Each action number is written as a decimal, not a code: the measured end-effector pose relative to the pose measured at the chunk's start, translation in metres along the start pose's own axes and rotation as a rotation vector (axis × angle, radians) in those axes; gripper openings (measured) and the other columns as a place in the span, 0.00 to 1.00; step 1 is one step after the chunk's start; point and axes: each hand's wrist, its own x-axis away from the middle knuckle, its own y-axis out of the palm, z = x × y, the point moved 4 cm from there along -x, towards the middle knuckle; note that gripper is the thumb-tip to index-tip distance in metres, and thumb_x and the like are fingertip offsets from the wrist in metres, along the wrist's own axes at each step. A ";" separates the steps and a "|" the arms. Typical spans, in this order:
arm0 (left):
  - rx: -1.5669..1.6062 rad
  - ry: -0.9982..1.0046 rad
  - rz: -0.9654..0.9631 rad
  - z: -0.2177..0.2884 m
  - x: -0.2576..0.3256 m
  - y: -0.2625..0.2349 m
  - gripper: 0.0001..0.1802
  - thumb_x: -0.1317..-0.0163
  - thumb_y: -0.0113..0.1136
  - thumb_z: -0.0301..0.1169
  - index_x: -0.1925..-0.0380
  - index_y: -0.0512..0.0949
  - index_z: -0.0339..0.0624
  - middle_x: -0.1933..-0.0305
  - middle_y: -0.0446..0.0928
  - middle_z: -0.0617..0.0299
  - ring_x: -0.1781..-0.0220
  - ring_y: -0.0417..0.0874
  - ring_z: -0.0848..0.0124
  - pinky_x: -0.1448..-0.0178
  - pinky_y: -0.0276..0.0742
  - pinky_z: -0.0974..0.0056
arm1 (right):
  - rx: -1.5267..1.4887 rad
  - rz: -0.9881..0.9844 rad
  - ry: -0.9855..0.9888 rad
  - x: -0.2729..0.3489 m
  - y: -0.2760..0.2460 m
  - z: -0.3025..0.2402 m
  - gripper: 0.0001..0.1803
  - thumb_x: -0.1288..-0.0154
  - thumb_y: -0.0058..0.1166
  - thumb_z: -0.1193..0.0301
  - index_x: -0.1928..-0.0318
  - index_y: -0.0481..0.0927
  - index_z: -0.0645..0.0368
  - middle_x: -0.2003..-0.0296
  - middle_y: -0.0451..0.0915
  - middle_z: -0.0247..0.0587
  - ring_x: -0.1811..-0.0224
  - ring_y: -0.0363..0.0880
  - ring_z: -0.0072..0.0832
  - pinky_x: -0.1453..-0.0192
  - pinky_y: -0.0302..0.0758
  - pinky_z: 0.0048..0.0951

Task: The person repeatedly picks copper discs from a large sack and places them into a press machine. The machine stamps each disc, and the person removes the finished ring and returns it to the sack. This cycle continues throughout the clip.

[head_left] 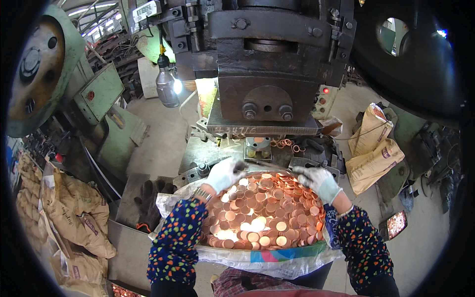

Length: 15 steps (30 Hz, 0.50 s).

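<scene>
Just gloved hands [225,173] [319,182] at disc heap's [262,213] far edge

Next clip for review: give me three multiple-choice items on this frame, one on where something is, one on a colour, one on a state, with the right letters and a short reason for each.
1. Where does the pile of copper discs lie?
A. In an open sack on the person's lap, in front of the press
B. On the floor at far right
C. On top of the green machine

2. What colour are the gloves on the left hand and right hand?
A. Black
B. White
C. Orange

3. What state is the work lamp left of the press in?
A. Lit
B. Dark
C. Lying broken on the floor

Answers:
1 A: the discs fill the white sack between the forearms.
2 B: both gloves are white knit.
3 A: its bulb end glows bright.
</scene>
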 end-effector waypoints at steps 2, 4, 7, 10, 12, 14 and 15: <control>-0.111 -0.013 -0.153 0.000 0.034 0.000 0.22 0.47 0.63 0.44 0.52 0.79 0.49 0.59 0.78 0.53 0.52 0.79 0.60 0.47 0.75 0.59 | -0.077 0.067 -0.073 0.018 0.012 -0.014 0.21 0.29 0.39 0.54 0.42 0.72 0.44 0.63 0.81 0.46 0.63 0.80 0.41 0.60 0.76 0.40; -0.461 -0.131 -0.286 -0.005 0.064 0.008 0.27 0.49 0.63 0.49 0.49 0.77 0.53 0.51 0.76 0.53 0.48 0.77 0.59 0.44 0.73 0.58 | -0.226 -0.088 0.057 0.039 0.029 -0.018 0.21 0.30 0.41 0.54 0.44 0.75 0.47 0.63 0.81 0.47 0.62 0.80 0.42 0.59 0.75 0.40; -0.423 -0.092 -0.190 -0.009 0.085 0.016 0.29 0.50 0.63 0.50 0.49 0.76 0.50 0.48 0.74 0.51 0.46 0.75 0.55 0.41 0.71 0.56 | -0.452 -0.138 0.155 0.061 0.055 -0.035 0.20 0.33 0.47 0.56 0.47 0.77 0.51 0.62 0.81 0.48 0.59 0.80 0.42 0.55 0.74 0.38; -0.297 -0.081 -0.063 -0.016 0.086 0.020 0.29 0.49 0.63 0.48 0.50 0.76 0.44 0.49 0.75 0.50 0.46 0.76 0.54 0.41 0.70 0.56 | -0.475 -0.112 0.202 0.073 0.067 -0.047 0.18 0.34 0.49 0.58 0.49 0.79 0.54 0.60 0.82 0.48 0.57 0.80 0.41 0.52 0.74 0.36; -0.312 -0.006 -0.052 -0.017 0.085 0.022 0.28 0.49 0.64 0.47 0.51 0.76 0.45 0.50 0.75 0.50 0.47 0.76 0.54 0.42 0.71 0.57 | -0.458 -0.134 0.232 0.072 0.071 -0.049 0.18 0.35 0.50 0.60 0.49 0.79 0.55 0.59 0.82 0.47 0.57 0.80 0.41 0.53 0.75 0.35; -0.183 -0.017 -0.046 -0.017 0.086 0.024 0.27 0.50 0.64 0.47 0.52 0.76 0.45 0.52 0.75 0.50 0.49 0.77 0.55 0.44 0.72 0.56 | -0.474 -0.096 0.196 0.070 0.071 -0.051 0.18 0.36 0.51 0.61 0.50 0.79 0.57 0.60 0.82 0.49 0.58 0.81 0.41 0.54 0.75 0.35; -0.189 -0.026 -0.051 -0.016 0.085 0.026 0.26 0.50 0.64 0.48 0.53 0.76 0.45 0.53 0.75 0.51 0.51 0.77 0.55 0.45 0.72 0.56 | -0.527 -0.105 0.242 0.071 0.072 -0.049 0.18 0.37 0.51 0.63 0.50 0.79 0.58 0.60 0.82 0.50 0.59 0.81 0.40 0.54 0.75 0.35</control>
